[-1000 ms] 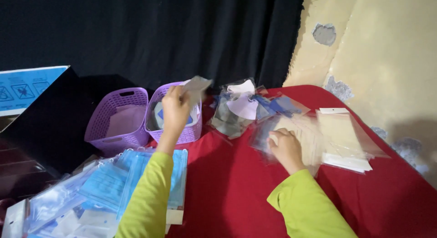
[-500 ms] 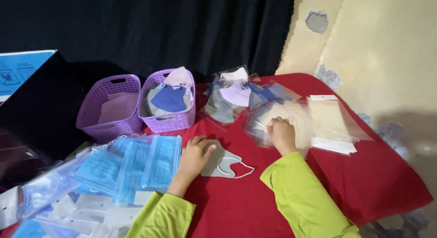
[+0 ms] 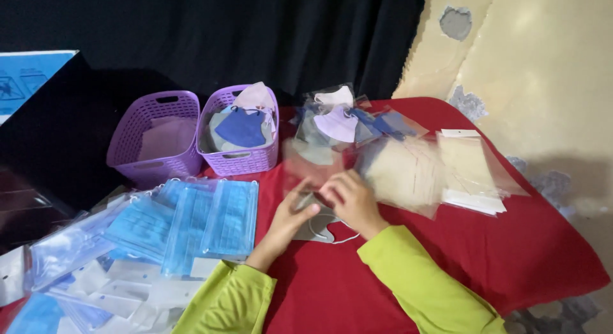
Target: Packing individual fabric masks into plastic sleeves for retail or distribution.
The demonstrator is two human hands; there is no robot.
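**Both hands on grey mask w/ clear bag, worktop centre**

Obs., head view:

- Grey mask (image 3: 317, 227) lies flat on red worktop (image 3: 523, 244), centre, just in front of the person. White ear loop trails off its right edge.
- Left hand (image 3: 290, 220): on mask's left part, thumb up and fingers bent over it. Touching; whether it pinches the mask, cannot tell (motion blur).
- Right hand (image 3: 351, 200): on top of mask's upper right, fingers curled, touching a clear plastic bag (image 3: 313, 165) that stands blurred just above/behind both hands. Firm grasp vs. light contact: cannot tell.
- Mask thus sits under and between the two hands; only its lower edge and loop show clear of them.
- Both sleeves yellow-green.

Surroundings:

- Stack of blue pleated masks (image 3: 211, 219) left of left hand, near, not touching.
- Two purple baskets at rear left: left basket (image 3: 153, 139) w/ pale sheet inside; right basket (image 3: 242, 158) holds blue, grey, pink masks.
- Heap of bagged masks (image 3: 348, 120) behind the hands.
- Pile of empty clear bags (image 3: 440, 171) right of right hand, just beside.
- Loose bagged items (image 3: 76, 270) at lower left.
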